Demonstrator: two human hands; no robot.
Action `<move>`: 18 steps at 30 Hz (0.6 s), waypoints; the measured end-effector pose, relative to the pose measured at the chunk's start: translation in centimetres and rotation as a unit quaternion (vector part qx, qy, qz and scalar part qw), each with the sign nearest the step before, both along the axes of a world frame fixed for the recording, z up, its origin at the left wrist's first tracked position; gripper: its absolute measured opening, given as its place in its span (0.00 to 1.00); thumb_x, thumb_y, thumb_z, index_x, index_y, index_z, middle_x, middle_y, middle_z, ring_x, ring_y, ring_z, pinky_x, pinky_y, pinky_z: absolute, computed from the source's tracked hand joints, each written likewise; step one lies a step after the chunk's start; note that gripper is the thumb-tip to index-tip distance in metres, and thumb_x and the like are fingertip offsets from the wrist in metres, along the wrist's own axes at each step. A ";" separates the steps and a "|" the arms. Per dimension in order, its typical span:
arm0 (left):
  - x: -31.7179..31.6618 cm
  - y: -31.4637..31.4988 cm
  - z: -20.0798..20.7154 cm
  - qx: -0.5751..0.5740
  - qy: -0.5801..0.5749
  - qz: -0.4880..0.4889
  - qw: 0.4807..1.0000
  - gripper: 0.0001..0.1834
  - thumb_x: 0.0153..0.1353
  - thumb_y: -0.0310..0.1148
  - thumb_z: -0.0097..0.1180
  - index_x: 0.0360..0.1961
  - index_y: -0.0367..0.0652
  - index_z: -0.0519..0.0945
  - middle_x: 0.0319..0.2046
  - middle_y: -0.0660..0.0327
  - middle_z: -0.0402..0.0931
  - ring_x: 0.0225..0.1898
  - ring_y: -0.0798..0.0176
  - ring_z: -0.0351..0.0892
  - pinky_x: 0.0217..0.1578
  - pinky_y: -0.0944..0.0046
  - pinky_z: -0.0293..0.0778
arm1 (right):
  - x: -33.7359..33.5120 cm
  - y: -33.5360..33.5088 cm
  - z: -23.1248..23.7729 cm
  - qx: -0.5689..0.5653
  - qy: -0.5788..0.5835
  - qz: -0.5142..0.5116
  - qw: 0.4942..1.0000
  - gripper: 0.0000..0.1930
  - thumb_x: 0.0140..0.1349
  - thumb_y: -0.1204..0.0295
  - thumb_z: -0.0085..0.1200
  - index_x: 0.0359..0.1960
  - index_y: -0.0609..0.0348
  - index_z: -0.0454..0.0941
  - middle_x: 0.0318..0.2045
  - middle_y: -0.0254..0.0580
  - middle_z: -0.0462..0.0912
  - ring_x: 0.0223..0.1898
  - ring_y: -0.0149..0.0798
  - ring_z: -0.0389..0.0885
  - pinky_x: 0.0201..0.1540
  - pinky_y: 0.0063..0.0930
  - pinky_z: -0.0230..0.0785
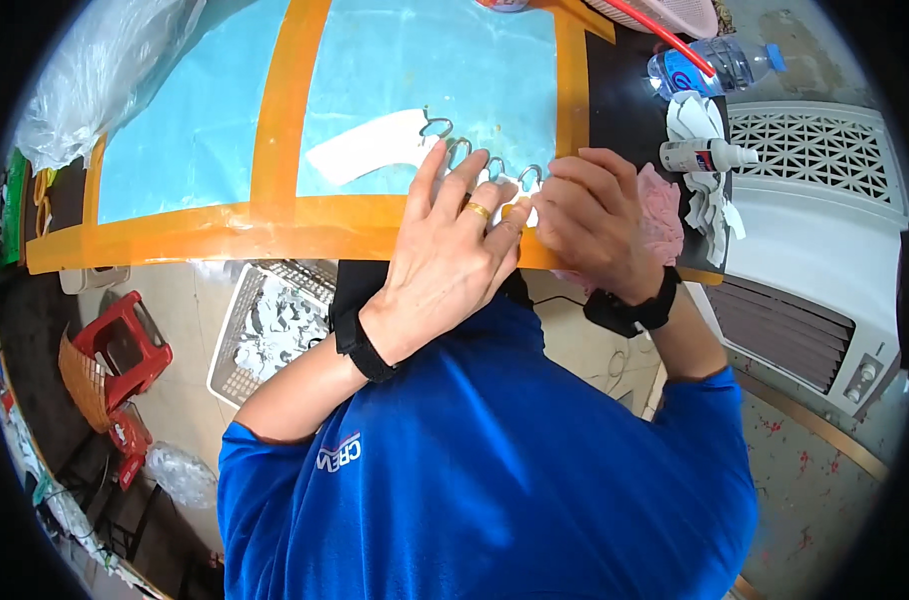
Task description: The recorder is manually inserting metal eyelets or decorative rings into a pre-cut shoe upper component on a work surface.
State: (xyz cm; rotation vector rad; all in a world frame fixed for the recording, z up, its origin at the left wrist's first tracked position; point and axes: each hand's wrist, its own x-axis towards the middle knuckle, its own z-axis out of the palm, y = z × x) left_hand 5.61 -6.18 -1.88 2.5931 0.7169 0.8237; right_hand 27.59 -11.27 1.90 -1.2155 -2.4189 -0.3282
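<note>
A white curved strip [373, 148] lies on the blue work surface, with several dark, ring-like loops standing along its far edge. My left hand [453, 235] rests over the strip's near side, its fingers stretched out and apart among the loops. It wears a gold-coloured ring. Beside it, at the strip's right end, my right hand [597, 215] has its fingers curled in. Whatever those fingers hold, if anything, is hidden. A small yellow spot shows between the two hands, too small to name. Both wrists carry black bands.
A pink cloth [661, 215] lies right of my right hand. Beyond it are a white bottle [705, 156], white scalloped pieces [695, 115] and a water bottle [715, 66]. Clear plastic [95, 75] covers the far left. A basket [237, 345] of scraps stands below the table edge.
</note>
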 end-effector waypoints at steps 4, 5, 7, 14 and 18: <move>0.0 0.2 0.1 -0.001 -0.002 -0.009 1.000 0.20 0.61 0.33 0.70 0.55 0.50 0.89 0.55 0.61 0.81 0.68 0.47 0.72 0.77 0.33 0.57 | -0.7 -0.5 -1.6 0.009 0.081 -0.071 0.994 0.10 0.53 0.74 0.66 0.37 0.59 0.82 0.46 0.39 0.84 0.56 0.47 0.83 0.59 0.48 0.74; -0.1 0.2 0.0 -0.002 -0.002 -0.010 1.000 0.20 0.61 0.33 0.70 0.55 0.50 0.89 0.55 0.61 0.81 0.68 0.47 0.72 0.77 0.33 0.57 | -0.6 -0.4 -1.6 0.006 0.084 -0.063 0.994 0.10 0.53 0.74 0.66 0.38 0.59 0.82 0.46 0.39 0.84 0.56 0.47 0.83 0.58 0.48 0.75; -0.1 0.4 -0.1 0.000 -0.006 -0.010 1.000 0.20 0.61 0.33 0.69 0.55 0.50 0.89 0.55 0.62 0.81 0.68 0.47 0.72 0.77 0.33 0.57 | -0.4 0.2 -1.3 -0.002 0.090 -0.046 0.995 0.10 0.54 0.75 0.65 0.38 0.58 0.81 0.47 0.38 0.85 0.56 0.48 0.83 0.58 0.47 0.75; -0.1 0.5 0.0 0.002 -0.006 -0.012 1.000 0.19 0.62 0.33 0.68 0.55 0.50 0.89 0.56 0.61 0.81 0.68 0.48 0.72 0.76 0.34 0.58 | 2.4 3.0 1.3 -0.073 -0.016 0.102 0.992 0.12 0.54 0.77 0.65 0.41 0.54 0.80 0.47 0.37 0.83 0.57 0.46 0.82 0.58 0.45 0.76; 0.0 0.5 0.0 0.009 -0.035 -0.015 0.999 0.19 0.60 0.32 0.70 0.53 0.44 0.89 0.51 0.58 0.80 0.66 0.47 0.74 0.75 0.34 0.58 | 2.5 4.0 2.4 -0.191 0.052 0.092 0.976 0.15 0.59 0.76 0.62 0.48 0.53 0.79 0.44 0.38 0.83 0.53 0.49 0.82 0.55 0.42 0.77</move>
